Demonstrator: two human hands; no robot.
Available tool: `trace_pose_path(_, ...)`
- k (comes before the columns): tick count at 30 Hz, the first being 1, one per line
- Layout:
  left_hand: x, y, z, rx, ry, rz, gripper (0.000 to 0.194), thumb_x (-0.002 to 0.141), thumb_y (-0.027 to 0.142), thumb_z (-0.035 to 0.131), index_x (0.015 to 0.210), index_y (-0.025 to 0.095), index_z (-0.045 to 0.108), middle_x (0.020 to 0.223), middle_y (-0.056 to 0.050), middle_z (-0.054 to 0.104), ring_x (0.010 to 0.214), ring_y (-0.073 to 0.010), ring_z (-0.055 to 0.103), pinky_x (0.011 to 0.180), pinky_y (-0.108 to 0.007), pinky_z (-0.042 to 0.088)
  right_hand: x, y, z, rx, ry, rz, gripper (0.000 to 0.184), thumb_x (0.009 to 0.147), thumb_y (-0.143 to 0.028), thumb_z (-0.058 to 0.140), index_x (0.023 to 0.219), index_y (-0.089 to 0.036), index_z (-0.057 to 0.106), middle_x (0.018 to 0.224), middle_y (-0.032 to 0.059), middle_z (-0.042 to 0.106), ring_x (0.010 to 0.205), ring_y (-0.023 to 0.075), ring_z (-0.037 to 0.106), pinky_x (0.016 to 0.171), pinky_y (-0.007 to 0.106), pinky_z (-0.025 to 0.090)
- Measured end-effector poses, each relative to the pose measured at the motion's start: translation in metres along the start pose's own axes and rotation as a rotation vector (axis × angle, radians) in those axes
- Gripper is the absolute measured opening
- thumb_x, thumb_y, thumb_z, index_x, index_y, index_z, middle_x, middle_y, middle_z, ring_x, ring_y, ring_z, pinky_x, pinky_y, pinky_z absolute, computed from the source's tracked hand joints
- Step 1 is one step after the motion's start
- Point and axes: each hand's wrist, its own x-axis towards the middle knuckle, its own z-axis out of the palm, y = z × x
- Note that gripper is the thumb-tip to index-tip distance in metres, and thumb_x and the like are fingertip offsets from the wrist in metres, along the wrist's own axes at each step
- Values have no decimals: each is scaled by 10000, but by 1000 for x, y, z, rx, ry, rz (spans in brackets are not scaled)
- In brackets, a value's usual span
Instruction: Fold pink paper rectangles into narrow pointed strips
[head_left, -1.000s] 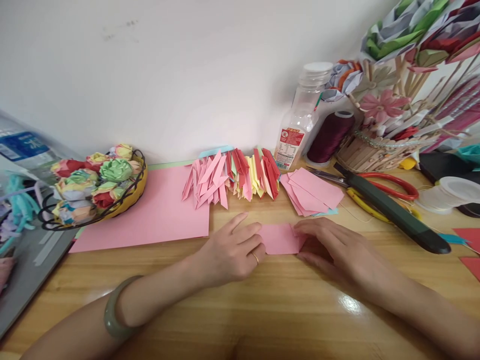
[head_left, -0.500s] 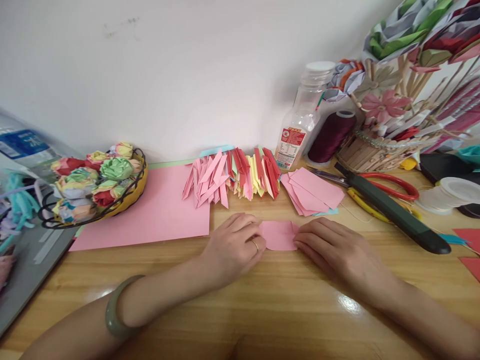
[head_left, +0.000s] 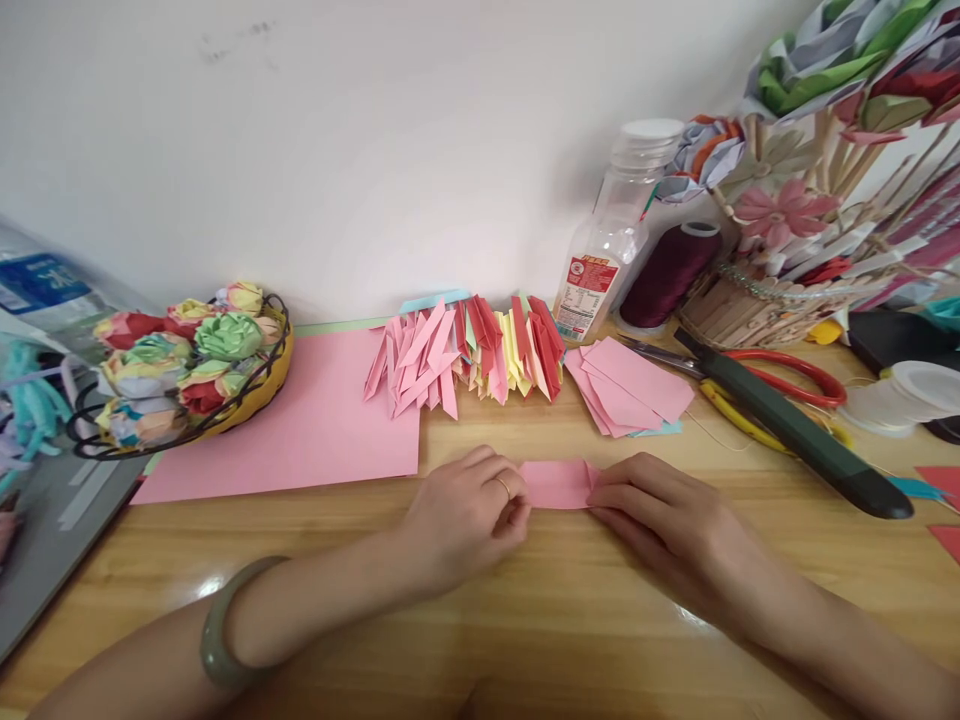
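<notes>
A small pink paper piece (head_left: 556,485) stretches between my two hands just above the wooden table, with a crease near its right end. My left hand (head_left: 472,515), wearing a ring, pinches its left end with curled fingers. At the right end, my right hand (head_left: 667,520) grips the paper between thumb and fingers; the fingertips partly cover it. Behind the hands lies a pile of folded paper strips (head_left: 420,355) in pink, red and yellow. A stack of pink paper rectangles (head_left: 637,385) sits just beyond my right hand.
On the left, a basket of paper flowers (head_left: 255,390) rests on a large pink sheet (head_left: 352,430). To the right are a dark green cutter (head_left: 810,430), red-handled scissors (head_left: 802,370), a clear bottle (head_left: 600,260), a purple thread spool (head_left: 667,280) and a white spool (head_left: 900,400).
Both hands and the pink paper have shifted slightly toward me. The paper now looks narrower from front to back, and my left hand's fingers are more curled.
</notes>
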Motion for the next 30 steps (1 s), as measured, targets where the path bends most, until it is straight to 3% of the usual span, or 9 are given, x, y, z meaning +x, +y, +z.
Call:
trace_pose_path(10, 0, 1, -5, -104, -65, -154, 76, 810, 167, 548, 750, 167, 594, 699, -8, 629, 674, -147, 540, 599, -256, 447, 1, -3, 4, 157, 21, 215, 117, 898, -204, 454, 859, -204, 564, 800, 39, 606, 721, 150, 576, 625, 272, 472)
trace_pose_path(26, 1, 3, -3, -158, -41, -176, 125, 839, 231, 537, 757, 152, 589, 684, -30, 608, 682, -164, 523, 605, -281, 448, 8, -6, 3, 43, -39, 240, 194, 913, -212, 382, 795, -192, 534, 738, 46, 583, 650, 155, 548, 573, 282, 450)
trace_pose_path(30, 1, 3, -1, -160, -50, -192, 127, 853, 179, 520, 742, 157, 577, 684, -23, 607, 680, -163, 524, 597, -278, 443, 7, -5, 5, 32, -36, 245, 197, 920, -223, 370, 807, -194, 528, 750, 48, 580, 670, 164, 552, 589, 293, 451)
